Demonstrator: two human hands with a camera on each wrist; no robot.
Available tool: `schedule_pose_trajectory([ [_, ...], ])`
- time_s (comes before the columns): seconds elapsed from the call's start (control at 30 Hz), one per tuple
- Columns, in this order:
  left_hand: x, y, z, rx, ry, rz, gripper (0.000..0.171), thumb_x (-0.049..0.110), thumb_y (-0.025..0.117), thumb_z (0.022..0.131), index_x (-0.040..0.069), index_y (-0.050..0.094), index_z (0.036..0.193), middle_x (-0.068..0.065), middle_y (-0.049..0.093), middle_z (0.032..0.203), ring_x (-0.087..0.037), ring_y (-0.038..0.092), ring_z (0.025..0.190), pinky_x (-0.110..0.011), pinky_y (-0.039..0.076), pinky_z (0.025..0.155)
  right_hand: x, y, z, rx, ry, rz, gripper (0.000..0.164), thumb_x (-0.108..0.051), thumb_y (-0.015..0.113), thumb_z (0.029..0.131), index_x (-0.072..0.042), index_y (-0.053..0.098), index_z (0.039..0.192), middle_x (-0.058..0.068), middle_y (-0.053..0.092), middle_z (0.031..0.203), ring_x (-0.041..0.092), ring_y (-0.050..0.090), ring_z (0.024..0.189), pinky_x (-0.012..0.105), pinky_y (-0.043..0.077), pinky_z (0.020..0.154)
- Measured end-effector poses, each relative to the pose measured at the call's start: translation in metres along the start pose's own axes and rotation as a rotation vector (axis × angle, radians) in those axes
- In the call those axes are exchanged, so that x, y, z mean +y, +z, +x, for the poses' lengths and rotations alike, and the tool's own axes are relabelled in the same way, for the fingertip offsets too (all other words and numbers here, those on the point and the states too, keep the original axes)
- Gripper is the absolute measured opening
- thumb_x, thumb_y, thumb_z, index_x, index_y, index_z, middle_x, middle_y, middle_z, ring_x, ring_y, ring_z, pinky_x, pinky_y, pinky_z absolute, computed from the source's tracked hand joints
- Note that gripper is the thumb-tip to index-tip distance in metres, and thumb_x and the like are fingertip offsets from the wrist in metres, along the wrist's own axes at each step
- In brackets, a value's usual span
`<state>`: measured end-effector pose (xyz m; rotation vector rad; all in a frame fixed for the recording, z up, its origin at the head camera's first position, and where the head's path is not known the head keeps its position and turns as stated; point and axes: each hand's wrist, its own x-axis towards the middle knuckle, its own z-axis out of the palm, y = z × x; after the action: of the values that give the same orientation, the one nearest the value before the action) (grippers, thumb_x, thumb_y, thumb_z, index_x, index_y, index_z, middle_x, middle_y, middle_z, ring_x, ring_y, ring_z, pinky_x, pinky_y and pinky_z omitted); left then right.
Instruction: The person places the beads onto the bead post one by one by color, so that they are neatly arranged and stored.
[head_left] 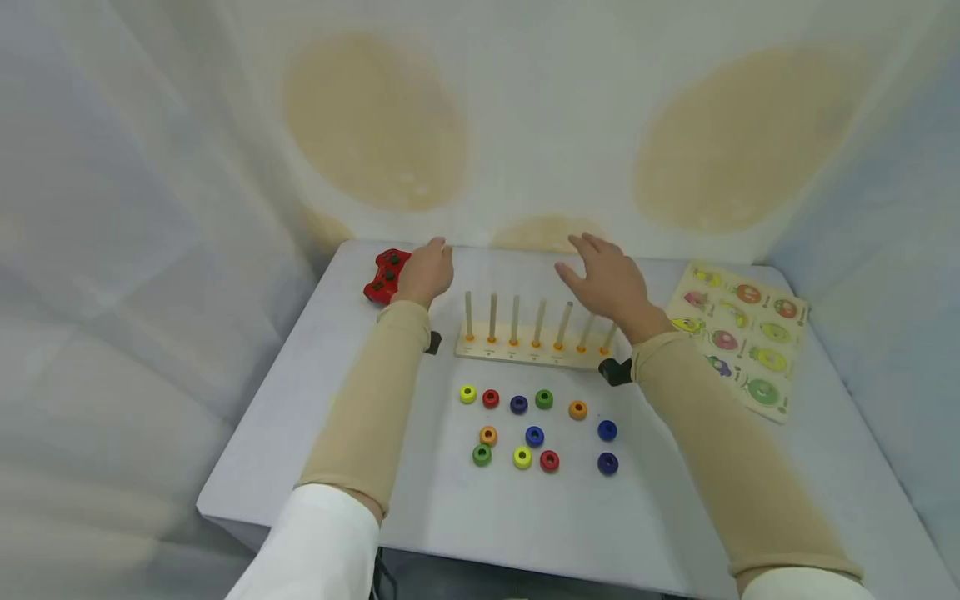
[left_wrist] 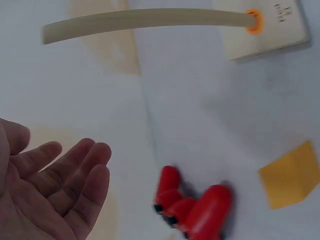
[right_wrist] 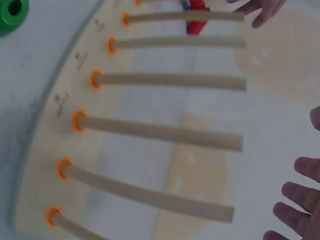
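Observation:
My left hand (head_left: pixel 426 272) is raised beside the red game controller (head_left: pixel 387 277), with its fingers loosely bent and nothing held in the left wrist view. My right hand (head_left: pixel 609 279) hovers over the right end of a wooden peg board (head_left: pixel 498 352), fingers spread and holding nothing. Upright wooden pegs (right_wrist: pixel 165 135) stand in a row on the board, each with an orange ring at its foot. In front of the board, several small rings lie scattered on the table, among them a green ring (head_left: pixel 543 399), a red ring (head_left: pixel 550 461) and a yellow ring (head_left: pixel 522 457).
A wooden fruit puzzle board (head_left: pixel 738 337) lies at the right of the white table (head_left: pixel 300 450), partly behind my right forearm. An orange-yellow block (left_wrist: pixel 290 175) shows near the controller in the left wrist view. White curtains (head_left: pixel 135 208) surround the table's back and sides.

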<state>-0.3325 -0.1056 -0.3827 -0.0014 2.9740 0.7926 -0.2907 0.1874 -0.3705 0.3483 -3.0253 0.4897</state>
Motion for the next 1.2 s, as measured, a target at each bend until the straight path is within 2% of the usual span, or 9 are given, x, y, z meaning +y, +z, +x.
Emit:
schedule_pose_trajectory([
  [0.13, -0.039, 0.038, -0.014, -0.04, -0.068, -0.112, 0.043, 0.023, 0.037, 0.108, 0.007, 0.056, 0.143, -0.015, 0.061, 0.143, -0.033, 0.059, 0.13, -0.048, 0.049, 0.109, -0.019, 0.038, -0.027, 0.267, -0.2, 0.055, 0.049, -0.034, 0.054, 0.103, -0.008, 0.054, 0.145, 0.016, 0.051, 0.153, 0.037, 0.048, 0.141, 0.056, 0.043, 0.113],
  [0.23, -0.058, 0.065, -0.029, -0.085, -0.033, -0.131, 0.038, 0.019, 0.045, 0.106, 0.009, 0.061, 0.139, -0.012, 0.064, 0.139, -0.029, 0.061, 0.127, -0.045, 0.05, 0.107, -0.037, 0.063, -0.051, 0.483, -0.411, 0.085, 0.031, -0.017, 0.061, 0.097, -0.005, 0.068, 0.125, 0.015, 0.066, 0.133, 0.034, 0.061, 0.124, 0.05, 0.052, 0.103],
  [0.3, -0.064, 0.077, -0.04, -0.111, 0.018, -0.142, 0.036, 0.019, 0.051, 0.106, 0.011, 0.062, 0.138, -0.011, 0.064, 0.14, -0.028, 0.06, 0.128, -0.045, 0.05, 0.108, -0.051, 0.079, -0.065, 0.533, -0.522, 0.084, 0.024, -0.01, 0.064, 0.093, -0.005, 0.072, 0.115, 0.013, 0.071, 0.122, 0.03, 0.066, 0.114, 0.047, 0.055, 0.097],
  [0.43, -0.07, 0.094, -0.061, -0.172, 0.165, -0.068, 0.039, 0.021, 0.055, 0.106, 0.013, 0.06, 0.143, -0.008, 0.056, 0.152, -0.028, 0.052, 0.141, -0.046, 0.043, 0.117, -0.074, 0.109, -0.084, 0.363, -0.602, 0.045, 0.023, -0.012, 0.069, 0.092, -0.012, 0.073, 0.114, 0.004, 0.073, 0.115, 0.023, 0.069, 0.108, 0.041, 0.058, 0.093],
  [0.53, -0.076, 0.1, -0.076, -0.229, 0.266, 0.03, 0.043, 0.02, 0.051, 0.108, 0.015, 0.052, 0.151, -0.007, 0.041, 0.164, -0.028, 0.04, 0.151, -0.047, 0.035, 0.124, -0.085, 0.129, -0.092, 0.187, -0.572, 0.026, 0.026, -0.015, 0.069, 0.095, -0.018, 0.073, 0.12, 0.0, 0.072, 0.117, 0.02, 0.068, 0.11, 0.04, 0.056, 0.097],
  [0.63, -0.084, 0.102, -0.088, -0.271, 0.332, 0.083, 0.047, 0.017, 0.046, 0.109, 0.021, 0.045, 0.156, -0.005, 0.026, 0.17, -0.028, 0.031, 0.155, -0.046, 0.031, 0.126, -0.093, 0.145, -0.097, 0.083, -0.524, 0.051, 0.027, -0.015, 0.067, 0.097, -0.021, 0.073, 0.123, 0.0, 0.071, 0.119, 0.02, 0.067, 0.112, 0.04, 0.056, 0.098],
  [0.87, -0.097, 0.101, -0.086, -0.287, 0.396, 0.022, 0.05, 0.013, 0.045, 0.109, 0.02, 0.041, 0.158, -0.005, 0.023, 0.171, -0.031, 0.025, 0.157, -0.05, 0.027, 0.127, -0.105, 0.161, -0.093, -0.02, -0.412, 0.083, 0.028, -0.02, 0.072, 0.095, -0.022, 0.073, 0.124, 0.001, 0.07, 0.123, 0.023, 0.066, 0.112, 0.043, 0.056, 0.093],
  [1.1, -0.105, 0.106, -0.083, -0.347, 0.361, -0.084, 0.053, 0.017, 0.046, 0.108, 0.022, 0.036, 0.16, -0.002, 0.016, 0.173, -0.032, 0.014, 0.16, -0.053, 0.019, 0.129, -0.106, 0.163, -0.09, -0.101, -0.351, 0.052, 0.026, -0.016, 0.074, 0.093, -0.021, 0.074, 0.119, 0.002, 0.073, 0.117, 0.023, 0.068, 0.109, 0.044, 0.053, 0.101],
  [1.2, -0.11, 0.113, -0.088, -0.348, 0.349, -0.128, 0.052, 0.018, 0.046, 0.108, 0.021, 0.038, 0.159, -0.002, 0.017, 0.173, -0.032, 0.014, 0.16, -0.055, 0.018, 0.129, -0.105, 0.162, -0.089, -0.072, -0.344, 0.049, 0.025, -0.019, 0.074, 0.093, -0.023, 0.074, 0.118, 0.0, 0.073, 0.115, 0.022, 0.067, 0.109, 0.047, 0.052, 0.103],
])
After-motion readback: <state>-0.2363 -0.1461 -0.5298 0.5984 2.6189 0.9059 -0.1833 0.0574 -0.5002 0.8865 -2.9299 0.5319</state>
